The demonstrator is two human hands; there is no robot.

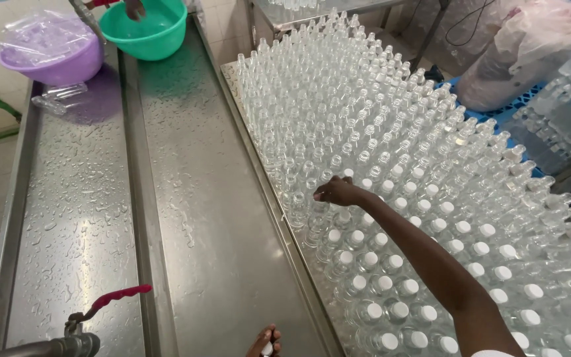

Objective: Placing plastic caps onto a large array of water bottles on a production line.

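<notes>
Fingers (325, 193) of our right hand (338, 192) are pinched narrow over the mouth of a clear plastic bottle (320, 210), seemingly pressing a small white cap on, though the cap itself is hidden beneath them. Our left hand (264, 341) sits low at the near edge, closed on small white screw caps (267, 348). We judge it best to seat each cap square before pushing, working row by row. Capped bottles (398, 309) stand nearer than the fingers, open ones (338, 99) beyond. Left of the fingers runs a wet steel surface (213, 225); far off sit a green plastic basin (147, 30) and a purple bowl (51, 56).
</notes>
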